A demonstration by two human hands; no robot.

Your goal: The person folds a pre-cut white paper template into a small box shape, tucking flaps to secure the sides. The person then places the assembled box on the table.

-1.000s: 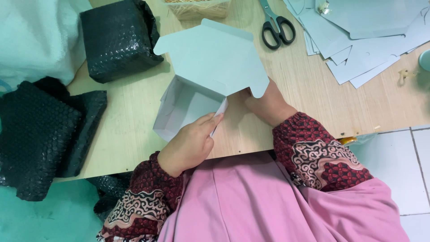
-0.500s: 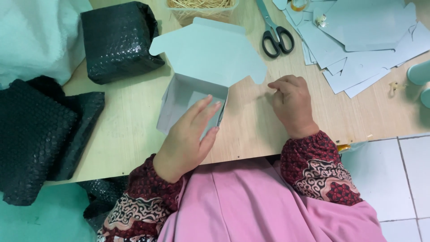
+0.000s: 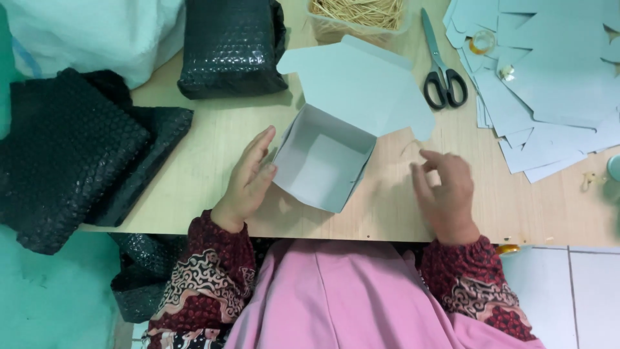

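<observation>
One open cardboard box [image 3: 323,160], pale grey, sits on the wooden table [image 3: 194,139] near its front edge, lid flap [image 3: 361,87] folded back away from the person. Left hand [image 3: 248,178] rests flat against the box's left wall, fingers straight and together, gripping nothing. Right hand [image 3: 445,194] hovers over the table just right of the box, not touching it; fingers loosely curled and apart, thumb and forefinger close, can't tell if anything is pinched between them. Black-handled scissors [image 3: 440,64] lie beyond the right hand, next to a stack of flat box blanks [image 3: 549,84]. Clear tub of straw filler [image 3: 358,16] at the far edge. Black bubble-wrap parcel [image 3: 232,48] behind the box; more black bubble wrap [image 3: 71,155] piled on the left.
</observation>
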